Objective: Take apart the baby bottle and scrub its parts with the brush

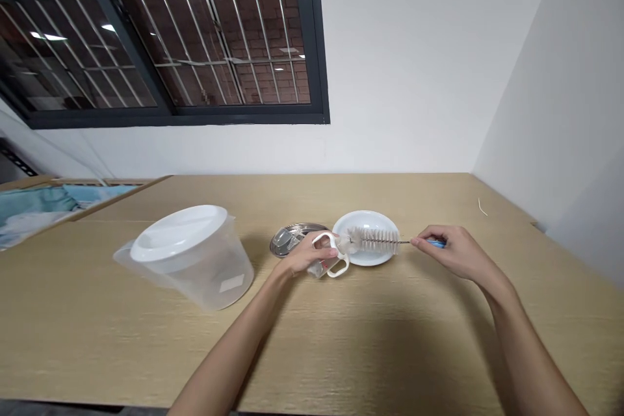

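Observation:
My left hand [305, 256] is wrapped round a small clear bottle [318, 268] with white handles [338, 268], its mouth pointing right. My right hand [451, 250] grips the blue handle [435, 244] of a bottle brush with white bristles [377, 240]. The brush lies level, its tip at the bottle's mouth; whether the tip is inside cannot be made out. Below the bristles is a white bowl [366, 260] on the table. Behind my left hand a round metal tray [277, 248] holds a clear item [283, 238].
A large translucent pitcher [209, 273] with a white lid [178, 234] stands on the wooden table [341, 351] at the left. A box with blue cloth [63, 201] is at the far left. A thin pale strip [481, 207] lies at the back right, near the wall.

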Demonstrator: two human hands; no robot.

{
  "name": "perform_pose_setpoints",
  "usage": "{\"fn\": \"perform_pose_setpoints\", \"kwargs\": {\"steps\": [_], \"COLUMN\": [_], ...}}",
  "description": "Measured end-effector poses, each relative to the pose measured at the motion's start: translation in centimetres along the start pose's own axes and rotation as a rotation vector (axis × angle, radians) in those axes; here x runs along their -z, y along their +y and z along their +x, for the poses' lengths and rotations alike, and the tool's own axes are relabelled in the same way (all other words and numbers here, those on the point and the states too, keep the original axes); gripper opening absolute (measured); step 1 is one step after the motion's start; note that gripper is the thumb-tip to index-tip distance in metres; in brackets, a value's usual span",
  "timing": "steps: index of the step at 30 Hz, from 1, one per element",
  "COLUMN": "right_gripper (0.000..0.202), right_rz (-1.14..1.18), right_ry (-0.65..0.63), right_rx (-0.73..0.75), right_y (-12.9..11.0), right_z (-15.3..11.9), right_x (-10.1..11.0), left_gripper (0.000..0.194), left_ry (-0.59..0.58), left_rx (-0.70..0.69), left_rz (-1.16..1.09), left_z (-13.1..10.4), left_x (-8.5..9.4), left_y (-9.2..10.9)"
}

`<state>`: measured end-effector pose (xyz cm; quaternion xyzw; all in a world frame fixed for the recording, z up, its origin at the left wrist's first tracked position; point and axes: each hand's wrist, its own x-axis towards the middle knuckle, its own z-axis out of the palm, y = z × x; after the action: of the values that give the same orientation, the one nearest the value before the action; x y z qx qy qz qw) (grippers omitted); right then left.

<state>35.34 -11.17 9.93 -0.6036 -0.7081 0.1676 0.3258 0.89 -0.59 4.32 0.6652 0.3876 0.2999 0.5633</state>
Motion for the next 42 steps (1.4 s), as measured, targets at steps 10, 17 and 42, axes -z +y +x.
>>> {"fn": "perform_pose_setpoints", "kwargs": {"steps": [10, 17, 42], "right_gripper": [0.040, 0.038, 0.039], "right_rz": [0.145, 0.122, 0.058], "right_ry": [0.164, 0.050, -0.284], "right_rx": [0.002, 0.009, 0.015], "right_y": [2.9, 2.3, 1.3], "right_z": [-0.5, -1.7, -2.1], "right_x": [-1.8, -2.4, -3.5], "left_gripper": [0.054, 0.054, 0.042], "left_ry": [-0.095, -0.189, -0.152], "left_rx": [-0.082, -0.041, -0.013], "left_rz": [-0.099, -0.142, 0.359], "left_z": [-2.3, -3.2, -4.1], "left_x": [0.4, -0.3, -1.1], "left_y": [-1.5, -1.1, 0.1]}}
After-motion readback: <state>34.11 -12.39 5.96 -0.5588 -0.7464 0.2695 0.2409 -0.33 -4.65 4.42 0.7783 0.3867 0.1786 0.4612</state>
